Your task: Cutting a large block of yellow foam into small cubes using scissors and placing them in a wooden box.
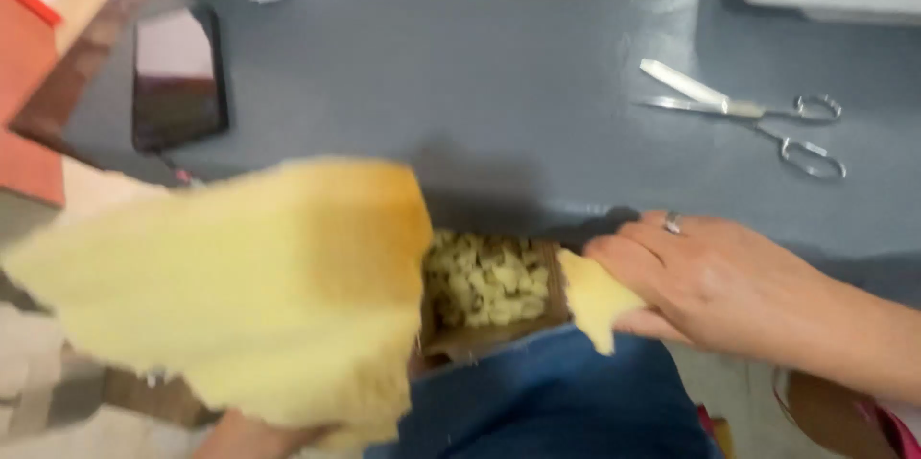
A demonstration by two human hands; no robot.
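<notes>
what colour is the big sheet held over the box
Pale yellow, shading to orange-tan at its upper right; the sheet shows in the head view.

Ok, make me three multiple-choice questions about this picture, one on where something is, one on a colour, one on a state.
1. Where do the scissors lie?
A. on the grey table
B. in the box
C. in the right hand

2. What colour is the big sheet?
A. blue
B. yellow
C. red

3. How is the box?
A. taped shut
B. crushed flat
C. open, yellow bits inside

Answers: 1 A, they rest on the table top right, away from the right hand. 2 B, it is pale yellow. 3 C, its top is open and loose bits show.
</notes>
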